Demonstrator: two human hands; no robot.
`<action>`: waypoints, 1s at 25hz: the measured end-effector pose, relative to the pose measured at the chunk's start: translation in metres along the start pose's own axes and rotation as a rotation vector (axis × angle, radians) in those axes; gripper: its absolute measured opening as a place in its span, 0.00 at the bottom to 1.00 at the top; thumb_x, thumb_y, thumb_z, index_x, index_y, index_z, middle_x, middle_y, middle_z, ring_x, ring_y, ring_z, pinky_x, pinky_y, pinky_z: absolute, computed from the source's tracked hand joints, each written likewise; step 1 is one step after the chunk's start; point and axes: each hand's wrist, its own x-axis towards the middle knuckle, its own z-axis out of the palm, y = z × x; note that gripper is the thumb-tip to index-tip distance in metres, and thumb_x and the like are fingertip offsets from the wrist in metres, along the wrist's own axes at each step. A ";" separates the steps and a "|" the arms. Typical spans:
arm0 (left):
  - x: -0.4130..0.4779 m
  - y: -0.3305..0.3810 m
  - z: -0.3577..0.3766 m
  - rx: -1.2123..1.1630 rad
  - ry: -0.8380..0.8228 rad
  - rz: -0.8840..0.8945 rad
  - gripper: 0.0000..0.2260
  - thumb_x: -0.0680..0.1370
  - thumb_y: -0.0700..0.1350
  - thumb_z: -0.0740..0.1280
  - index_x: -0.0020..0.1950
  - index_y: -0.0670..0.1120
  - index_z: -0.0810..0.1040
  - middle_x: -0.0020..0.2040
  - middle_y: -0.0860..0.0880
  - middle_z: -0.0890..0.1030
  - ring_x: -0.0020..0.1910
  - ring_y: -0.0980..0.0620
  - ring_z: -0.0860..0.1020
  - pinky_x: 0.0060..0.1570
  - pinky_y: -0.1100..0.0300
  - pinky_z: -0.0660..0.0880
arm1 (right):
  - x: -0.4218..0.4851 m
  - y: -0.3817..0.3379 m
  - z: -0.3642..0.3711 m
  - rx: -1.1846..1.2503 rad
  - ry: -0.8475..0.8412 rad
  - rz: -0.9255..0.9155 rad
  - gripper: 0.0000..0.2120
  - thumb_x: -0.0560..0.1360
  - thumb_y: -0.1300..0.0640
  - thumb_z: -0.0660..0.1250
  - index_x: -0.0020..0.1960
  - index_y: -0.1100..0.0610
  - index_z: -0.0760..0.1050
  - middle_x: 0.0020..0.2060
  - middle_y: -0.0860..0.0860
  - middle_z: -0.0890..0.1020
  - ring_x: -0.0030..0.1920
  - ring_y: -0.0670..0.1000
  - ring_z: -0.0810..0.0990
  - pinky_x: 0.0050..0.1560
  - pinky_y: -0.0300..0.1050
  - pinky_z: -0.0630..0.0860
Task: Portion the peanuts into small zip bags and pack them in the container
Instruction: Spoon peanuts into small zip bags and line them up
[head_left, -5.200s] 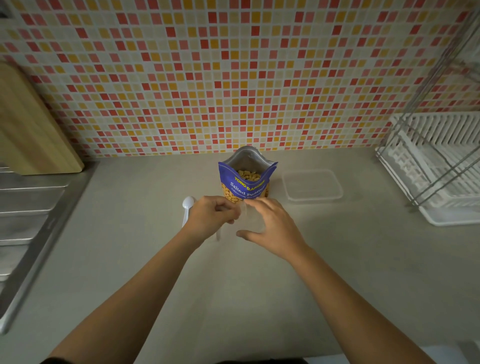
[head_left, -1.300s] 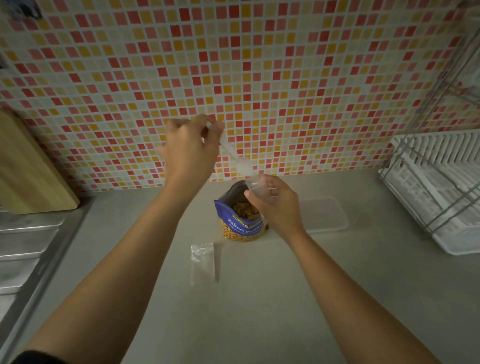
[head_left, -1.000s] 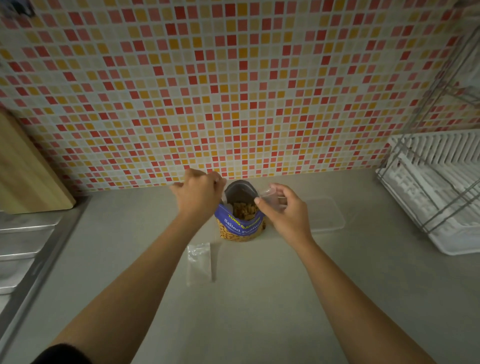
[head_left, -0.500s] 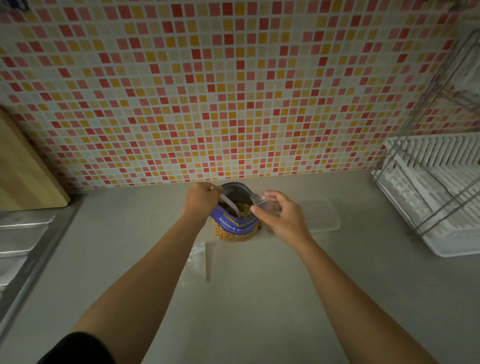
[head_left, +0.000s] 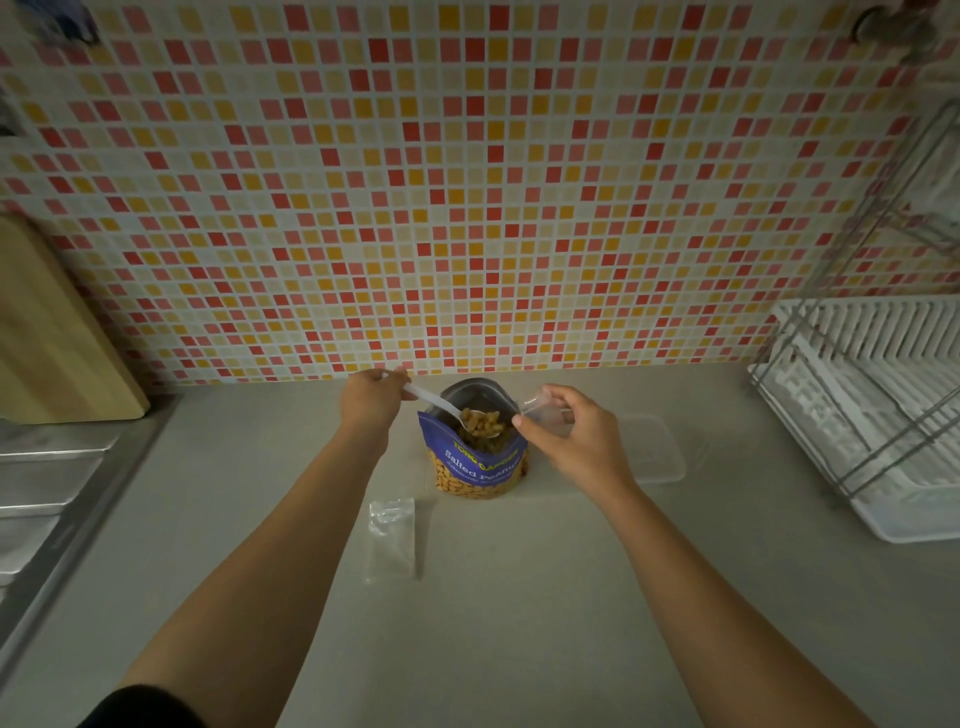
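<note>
From the head camera, our left hand (head_left: 371, 400) pinches a white spoon (head_left: 434, 401), its bowl heaped with peanuts (head_left: 480, 420) over the open peanut bag (head_left: 475, 465), which stands on the counter (head_left: 519, 623). Our right hand (head_left: 576, 441), at the bag's two o'clock, pinches a small zip bag (head_left: 543, 411). The clear container (head_left: 660, 457) lies at three o'clock, a spare zip bag (head_left: 392, 538) at seven.

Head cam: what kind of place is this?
Most likely a home kitchen counter: a mosaic tile backsplash, a white dish rack at the right, and a steel sink drainboard beside a wooden cutting board at the left.
</note>
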 end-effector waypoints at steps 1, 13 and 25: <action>0.003 -0.001 0.000 -0.007 0.004 -0.007 0.15 0.78 0.47 0.63 0.60 0.39 0.77 0.41 0.48 0.79 0.52 0.48 0.78 0.57 0.55 0.72 | 0.000 -0.002 0.001 -0.014 0.000 -0.009 0.27 0.68 0.48 0.74 0.63 0.57 0.74 0.57 0.51 0.80 0.53 0.47 0.76 0.50 0.37 0.71; 0.004 0.018 -0.013 -0.145 -0.025 -0.014 0.14 0.78 0.43 0.63 0.61 0.38 0.75 0.47 0.43 0.81 0.47 0.51 0.76 0.51 0.59 0.69 | 0.000 -0.013 0.006 -0.288 -0.042 -0.089 0.25 0.68 0.48 0.73 0.61 0.58 0.74 0.54 0.53 0.81 0.50 0.50 0.77 0.46 0.38 0.69; -0.081 0.084 0.006 0.522 -0.082 0.886 0.14 0.79 0.52 0.59 0.48 0.46 0.80 0.39 0.48 0.82 0.35 0.51 0.77 0.39 0.57 0.77 | -0.006 -0.028 0.026 0.090 0.064 -0.062 0.19 0.67 0.49 0.74 0.56 0.52 0.76 0.43 0.45 0.81 0.44 0.43 0.80 0.45 0.35 0.76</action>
